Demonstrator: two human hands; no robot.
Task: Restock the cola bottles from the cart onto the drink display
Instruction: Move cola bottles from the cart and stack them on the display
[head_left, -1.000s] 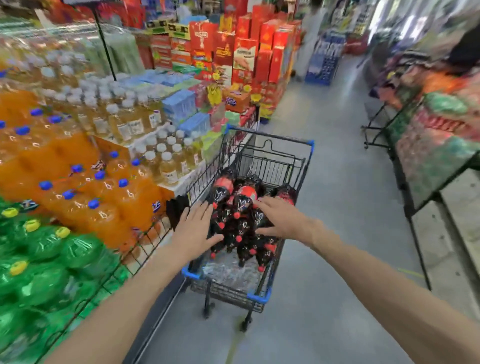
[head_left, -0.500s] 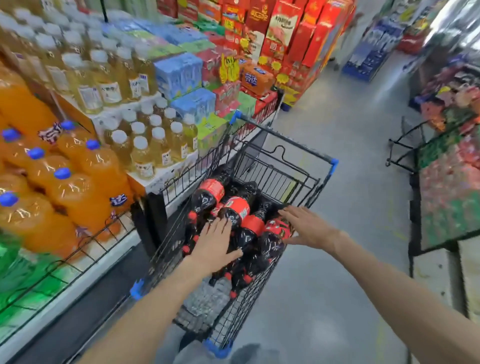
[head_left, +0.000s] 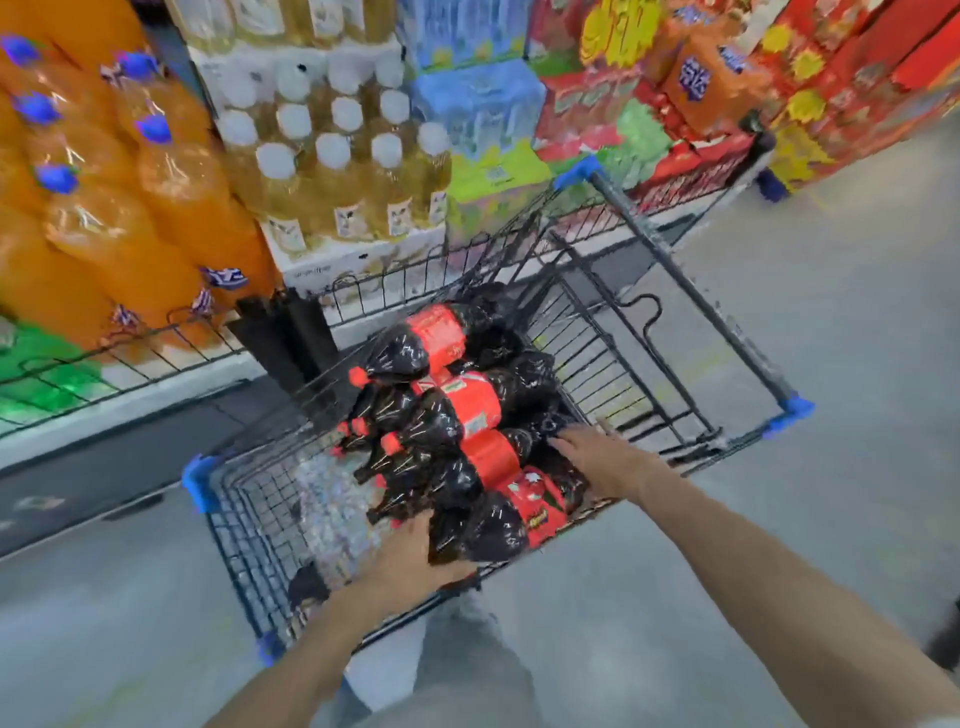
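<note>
Both hands had been shifted down the pile of cola bottles (head_left: 457, 415) lying in the wire cart (head_left: 691, 291). The nearest cola bottle (head_left: 498, 525) was gripped by the left hand (head_left: 410, 556) near its neck, while its base was touched by the right hand (head_left: 602, 457) with fingers extended.

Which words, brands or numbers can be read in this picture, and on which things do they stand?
None can be read.
Red labels on the cola bottles: print blurred.
Labels on the yellow drink bottles: too small and blurred.
Blue mark on the orange box: letters smeared.
Yellow sign: smeared.
</note>
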